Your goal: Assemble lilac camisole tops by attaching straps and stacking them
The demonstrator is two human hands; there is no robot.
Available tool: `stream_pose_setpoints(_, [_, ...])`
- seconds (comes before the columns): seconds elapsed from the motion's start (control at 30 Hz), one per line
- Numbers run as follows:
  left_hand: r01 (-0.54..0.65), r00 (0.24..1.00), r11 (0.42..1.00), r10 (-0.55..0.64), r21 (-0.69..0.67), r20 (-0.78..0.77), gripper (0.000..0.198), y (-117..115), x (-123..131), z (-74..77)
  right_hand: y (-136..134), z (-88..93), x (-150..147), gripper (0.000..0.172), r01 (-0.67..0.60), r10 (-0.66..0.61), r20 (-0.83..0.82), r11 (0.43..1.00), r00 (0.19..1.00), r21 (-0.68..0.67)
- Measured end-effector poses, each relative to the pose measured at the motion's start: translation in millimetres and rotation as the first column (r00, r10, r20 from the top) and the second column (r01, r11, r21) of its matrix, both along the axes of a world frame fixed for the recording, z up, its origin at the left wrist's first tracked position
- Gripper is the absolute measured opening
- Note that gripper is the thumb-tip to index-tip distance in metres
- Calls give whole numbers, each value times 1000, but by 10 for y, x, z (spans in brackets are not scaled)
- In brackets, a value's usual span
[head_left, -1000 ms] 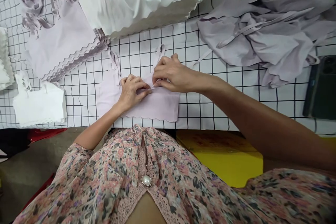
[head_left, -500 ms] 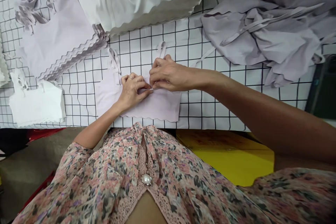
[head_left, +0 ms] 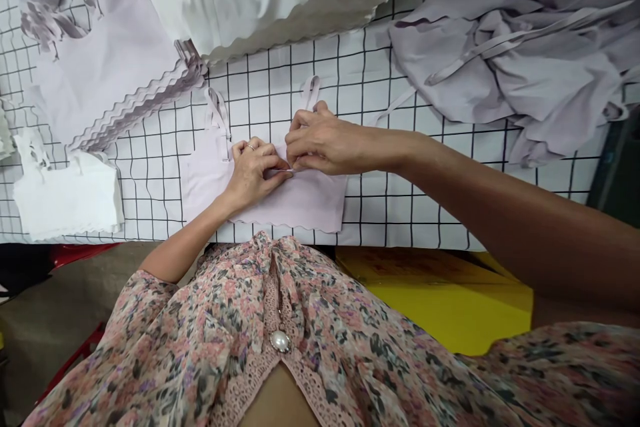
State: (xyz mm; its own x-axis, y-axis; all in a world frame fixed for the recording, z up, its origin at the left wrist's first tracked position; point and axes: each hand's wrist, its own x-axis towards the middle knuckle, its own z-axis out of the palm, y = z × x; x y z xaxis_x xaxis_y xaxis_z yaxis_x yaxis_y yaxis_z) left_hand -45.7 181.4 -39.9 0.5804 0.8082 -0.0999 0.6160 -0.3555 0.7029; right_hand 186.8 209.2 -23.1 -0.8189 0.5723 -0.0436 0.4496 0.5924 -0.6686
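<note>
A pale lilac camisole top [head_left: 305, 203] with a scalloped hem and thin looped straps lies flat on the grid-printed table mat [head_left: 360, 213]. My left hand [head_left: 253, 173], with a ring on one finger, pinches the top's front near the middle. My right hand [head_left: 320, 143] grips the fabric just beside it, and the fingertips of both hands nearly touch. A thin bright sliver [head_left: 283, 172], perhaps a pin or needle, shows between them, too small to name surely. The hands hide the top's upper middle.
A stack of white scalloped fabric [head_left: 260, 0] overhangs the top of the view, with a lilac stack [head_left: 110, 60] at upper left. A small white top [head_left: 65, 197] lies at left, crumpled lilac pieces [head_left: 510, 60] at right, and a dark phone [head_left: 617, 167] at the right edge. Below the table edge is a yellow surface [head_left: 440, 287].
The view has drifted, spreading the surrounding items outward. My right hand sits slightly further left, closer to my left hand. Both hands keep hold of the lilac top.
</note>
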Motion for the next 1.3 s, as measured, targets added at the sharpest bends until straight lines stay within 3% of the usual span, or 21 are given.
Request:
stream_pose_setpoints(0.17, [0,1000,1000,0,1,6,15,2,-2,-11,-45,-39,-49,36,38,-37,-47,999,998,31])
stream_pose_setpoints(0.43, [-17,999,1000,16,-19,-47,26,-2,10,61,-211,-163,-107,33,225,-200,-179,966,963,131])
stream_pose_setpoints(0.53, [-23,997,999,20,-42,-80,22,11,21,93,-54,-100,-2,36,260,-237,-154,954,959,149])
stream_pose_setpoints(0.67, [-21,993,999,15,-44,-115,18,53,1,116,306,91,145,53,340,-333,-74,932,940,128])
stream_pose_setpoints(0.8, [-27,994,999,23,-33,-107,12,113,-11,93,543,233,130,59,372,-382,30,911,923,177])
stream_pose_setpoints(1.0, [-55,991,995,65,85,-119,13,187,-28,-5,669,144,98,48,437,-457,13,858,889,270])
stream_pose_setpoints(1.1, [-19,997,942,41,335,-60,24,95,-204,-22,445,73,101,45,588,-610,-33,746,792,313])
stream_pose_setpoints(1.2, [57,998,830,-38,554,-46,37,-150,-422,-49,-147,-26,-125,54,678,-704,-90,631,705,378])
stream_pose_setpoints(1.3, [159,986,797,-98,583,-135,58,-445,-512,-138,-873,-200,-563,59,600,-633,-93,662,769,449])
